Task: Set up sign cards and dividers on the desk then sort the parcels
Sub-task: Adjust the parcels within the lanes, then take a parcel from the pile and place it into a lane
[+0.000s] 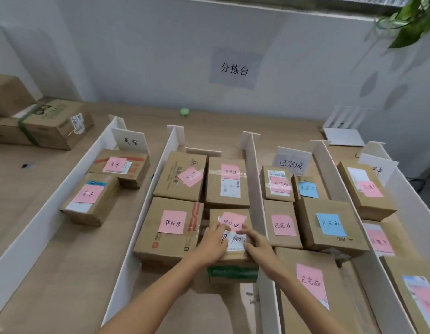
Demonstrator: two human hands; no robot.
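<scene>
Left hand (212, 242) and right hand (257, 247), fingers fairly straight, rested on small pink-noted brown cardboard parcel (233, 241); white board dividers (253, 179) flanked it

At twelve o'clock we see a small green ball (184, 111) near the pale wall (137, 56). Toward two o'clock hangs a leafy plant (411, 18), a white router (342, 136) well below it.

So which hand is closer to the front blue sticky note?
Right. The right hand rests left of the front blue sticky note; the left hand rests further left.
</scene>
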